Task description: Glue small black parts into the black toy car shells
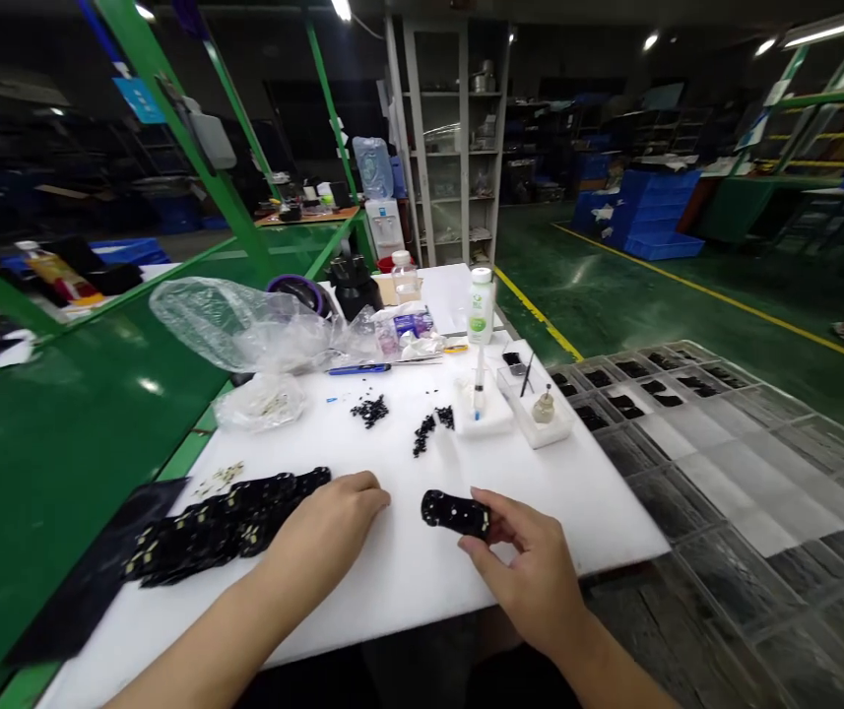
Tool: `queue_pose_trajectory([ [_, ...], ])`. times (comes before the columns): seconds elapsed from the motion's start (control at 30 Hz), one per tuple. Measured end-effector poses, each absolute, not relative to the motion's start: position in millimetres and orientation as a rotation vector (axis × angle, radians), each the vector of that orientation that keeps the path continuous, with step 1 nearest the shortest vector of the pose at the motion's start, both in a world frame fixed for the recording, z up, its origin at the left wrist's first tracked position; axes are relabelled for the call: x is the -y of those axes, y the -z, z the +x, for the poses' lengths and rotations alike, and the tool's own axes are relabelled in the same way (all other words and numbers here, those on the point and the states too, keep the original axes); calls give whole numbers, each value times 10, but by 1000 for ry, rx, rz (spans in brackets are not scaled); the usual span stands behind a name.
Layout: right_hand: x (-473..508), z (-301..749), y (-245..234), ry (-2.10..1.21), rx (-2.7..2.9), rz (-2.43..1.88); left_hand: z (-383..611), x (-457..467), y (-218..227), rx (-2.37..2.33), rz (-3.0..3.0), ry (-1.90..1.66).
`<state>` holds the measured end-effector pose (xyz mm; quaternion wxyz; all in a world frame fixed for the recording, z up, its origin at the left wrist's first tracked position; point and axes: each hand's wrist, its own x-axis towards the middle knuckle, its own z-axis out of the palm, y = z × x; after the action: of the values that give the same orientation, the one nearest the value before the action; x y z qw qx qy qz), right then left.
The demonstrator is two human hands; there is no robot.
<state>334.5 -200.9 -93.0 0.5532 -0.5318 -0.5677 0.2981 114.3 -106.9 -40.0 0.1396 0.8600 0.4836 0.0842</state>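
Between the thumb and fingers of my right hand (529, 561) is a flat black part (455, 512) with rounded ends and small pale spots, held just above the white work surface (392, 581). My left hand (337, 517) rests to the left of it, back upward and fingers curled down towards the surface. Whatever those fingers hold, if anything, is hidden. Beside that hand lies a long overlapping row of similar black parts (222, 522), with small pale pieces (222, 476) behind it. Two scattered groups of tiny black pieces, a left group (369, 411) and a right group (425, 433), lie farther back.
Behind the pieces are a blue pen-like tool (359, 369), crumpled plastic bags (266, 340) and a white bottle (480, 307). A syringe (479, 384) stands upright in a white block, near a small glass jar (543, 407). Clear divided trays (732, 443) spread out at right.
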Motion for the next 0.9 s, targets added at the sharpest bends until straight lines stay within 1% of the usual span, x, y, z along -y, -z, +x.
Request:
queue_pose_trajectory([
  [0.1,2032,3342,948,-718,1362,-1268,1115,1119,391,-1436,2438,-235],
  [0.2,2050,3334,953,-698,1323,-1268,1114,1133,397,-1505,2374,-323],
  [0.43,2051,3358,928,-677,1402,-1301,1174,1131,396,-1421,2409,-324],
  [0.63,2055,3369,961,-695,1403,-1298,1162,1171,486,-1432,2439,-365],
  [0.9,2042,3369,982,-688,1404,-1266,1067,1221,396,-1455,2341,-283],
])
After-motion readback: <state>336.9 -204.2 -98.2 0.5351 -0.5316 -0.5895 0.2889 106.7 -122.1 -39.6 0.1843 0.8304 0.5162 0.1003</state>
